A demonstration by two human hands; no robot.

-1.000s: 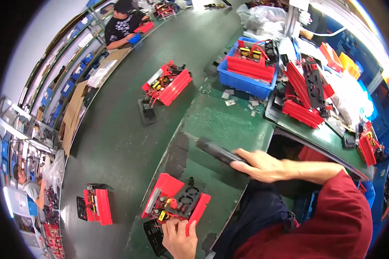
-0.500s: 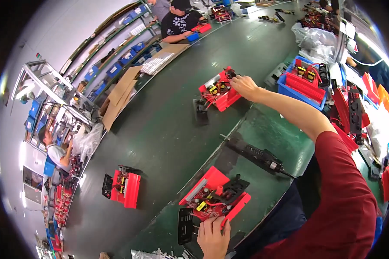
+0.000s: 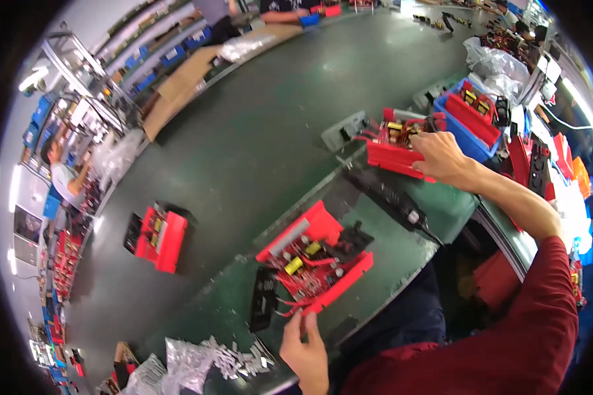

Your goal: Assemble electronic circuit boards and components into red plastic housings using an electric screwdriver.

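Observation:
On the green work mat in front of me lies an open red electronics housing (image 3: pixel 339 284) with a circuit board, yellow transformers and a black end panel (image 3: pixel 264 299) hanging by wires. My left hand (image 3: pixel 305 350) has thumb and forefinger at its near lower corner, beside the red wires. Farther off to the right, my right hand (image 3: pixel 444 158) grips a second open red housing (image 3: pixel 392 157), fingers over its board side. A grey-looking end plate (image 3: pixel 344 130) sticks out at that housing's left. Between the two housings rests a black electric screwdriver (image 3: pixel 392 201).
A third red housing (image 3: pixel 170 242) sits on the dark belt at left. Beyond my right hand stands a blue bin (image 3: pixel 464 139) with red housings. Small light-coloured pieces (image 3: pixel 238 359) and plastic bags (image 3: pixel 188 362) lie at the near edge. Other people work across the belt.
My right hand has brought the second housing rightward from the belt, toward the screwdriver and blue bin. My left hand stays at the near housing's corner. The view has shifted.

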